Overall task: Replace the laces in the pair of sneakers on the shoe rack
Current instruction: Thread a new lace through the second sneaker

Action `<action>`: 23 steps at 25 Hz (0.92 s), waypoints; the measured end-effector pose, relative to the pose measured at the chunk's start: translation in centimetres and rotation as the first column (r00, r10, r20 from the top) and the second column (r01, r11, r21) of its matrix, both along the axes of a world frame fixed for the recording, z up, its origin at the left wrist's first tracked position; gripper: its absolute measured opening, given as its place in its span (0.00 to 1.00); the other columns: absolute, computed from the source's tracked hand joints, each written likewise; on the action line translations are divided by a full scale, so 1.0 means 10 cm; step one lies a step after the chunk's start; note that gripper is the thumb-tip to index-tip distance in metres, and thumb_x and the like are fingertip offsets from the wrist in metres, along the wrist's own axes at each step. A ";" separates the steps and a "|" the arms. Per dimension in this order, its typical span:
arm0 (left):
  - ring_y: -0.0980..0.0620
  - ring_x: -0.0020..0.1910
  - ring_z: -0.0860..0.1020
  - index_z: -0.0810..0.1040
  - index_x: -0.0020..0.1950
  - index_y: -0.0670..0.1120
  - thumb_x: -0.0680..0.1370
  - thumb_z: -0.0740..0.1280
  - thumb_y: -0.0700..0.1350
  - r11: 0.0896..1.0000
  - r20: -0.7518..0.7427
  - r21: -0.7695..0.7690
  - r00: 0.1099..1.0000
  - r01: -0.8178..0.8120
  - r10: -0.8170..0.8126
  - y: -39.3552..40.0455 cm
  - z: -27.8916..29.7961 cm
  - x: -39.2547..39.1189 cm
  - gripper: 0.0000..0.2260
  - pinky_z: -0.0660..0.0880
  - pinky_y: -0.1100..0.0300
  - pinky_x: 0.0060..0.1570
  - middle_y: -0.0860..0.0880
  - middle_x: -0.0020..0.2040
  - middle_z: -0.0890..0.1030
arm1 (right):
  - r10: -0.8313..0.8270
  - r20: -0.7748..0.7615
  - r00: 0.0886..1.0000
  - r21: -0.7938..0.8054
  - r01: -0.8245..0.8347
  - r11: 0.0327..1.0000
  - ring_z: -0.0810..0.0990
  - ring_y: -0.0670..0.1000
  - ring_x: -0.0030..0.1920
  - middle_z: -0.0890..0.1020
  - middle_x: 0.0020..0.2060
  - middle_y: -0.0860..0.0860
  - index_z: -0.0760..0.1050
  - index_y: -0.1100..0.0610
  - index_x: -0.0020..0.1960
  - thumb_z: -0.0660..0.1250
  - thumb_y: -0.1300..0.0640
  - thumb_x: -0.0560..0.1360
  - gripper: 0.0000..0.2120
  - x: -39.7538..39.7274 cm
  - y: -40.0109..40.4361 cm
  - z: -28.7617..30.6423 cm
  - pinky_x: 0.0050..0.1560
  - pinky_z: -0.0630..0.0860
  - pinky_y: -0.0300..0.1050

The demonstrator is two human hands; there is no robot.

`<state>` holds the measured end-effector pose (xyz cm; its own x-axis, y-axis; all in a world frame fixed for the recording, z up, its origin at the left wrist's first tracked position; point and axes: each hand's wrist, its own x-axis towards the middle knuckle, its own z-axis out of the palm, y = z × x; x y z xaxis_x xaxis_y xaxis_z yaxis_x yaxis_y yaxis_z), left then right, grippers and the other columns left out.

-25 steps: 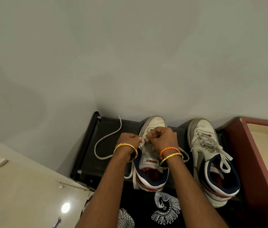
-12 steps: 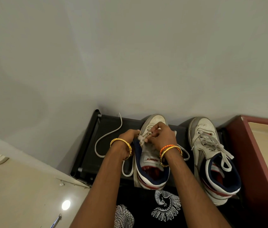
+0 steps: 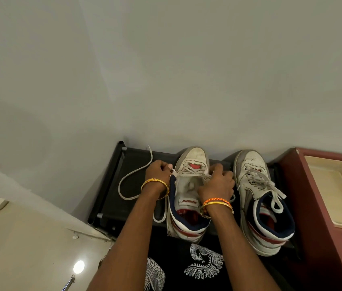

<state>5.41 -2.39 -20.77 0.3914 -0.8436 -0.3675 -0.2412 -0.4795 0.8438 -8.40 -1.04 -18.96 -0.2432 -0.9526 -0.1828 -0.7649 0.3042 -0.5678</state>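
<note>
Both hands now apart | left hand (image 3: 159,170) and right hand (image 3: 218,179) fingers pinch lace (image 3: 193,174) ends across left sneaker (image 3: 189,194) | row tightened, lacing continues

Black shoe rack (image 3: 111,185) under two sneakers (image 3: 258,198)

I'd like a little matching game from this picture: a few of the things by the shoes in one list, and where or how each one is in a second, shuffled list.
Things
1. left sneaker
2. right sneaker
3. loose lace end
4. cream tray

States
A. lies curled on the black rack, left of the shoes
B. laced up and tied, no hand on it
C. sits on the red cabinet at the right
D. only laced near the toe, with the left hand and right hand pulling its lace to each side

Pairs: 1-D, 2-B, 3-A, 4-C
</note>
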 end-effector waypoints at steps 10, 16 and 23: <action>0.53 0.31 0.78 0.67 0.39 0.47 0.81 0.55 0.36 0.675 -0.300 -0.557 0.875 -0.484 0.380 -0.12 1.08 0.53 0.13 0.76 0.67 0.28 0.47 0.43 0.73 | -0.114 0.194 0.974 -0.045 0.125 0.991 0.72 0.63 0.57 0.70 0.57 0.62 0.67 0.61 0.57 0.70 0.68 0.67 0.21 -0.09 0.06 0.00 0.54 0.72 0.51; 0.40 0.48 0.79 0.73 0.41 0.47 0.79 0.55 0.38 0.830 0.109 -0.512 0.941 -0.223 0.320 -0.43 1.29 0.53 0.11 0.75 0.54 0.47 0.40 0.46 0.79 | -0.139 0.257 0.956 -0.054 0.158 0.986 0.72 0.62 0.56 0.71 0.55 0.62 0.69 0.62 0.54 0.69 0.68 0.68 0.16 -0.12 0.08 0.00 0.54 0.71 0.47; 0.45 0.59 0.75 0.79 0.60 0.45 0.78 0.60 0.35 0.783 0.434 0.271 0.655 0.559 -0.618 -0.05 0.23 0.13 0.14 0.70 0.50 0.64 0.44 0.59 0.79 | -0.129 0.254 0.958 -0.086 0.155 0.984 0.74 0.61 0.54 0.72 0.55 0.61 0.73 0.64 0.53 0.68 0.68 0.69 0.14 -0.07 0.10 -0.02 0.50 0.71 0.44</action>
<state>6.73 -2.84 -18.43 -0.0289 -0.9268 -0.3744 -0.8548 -0.1713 0.4899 -9.06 -0.07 -19.16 -0.3371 -0.9284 -0.1563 -0.5500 0.3290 -0.7677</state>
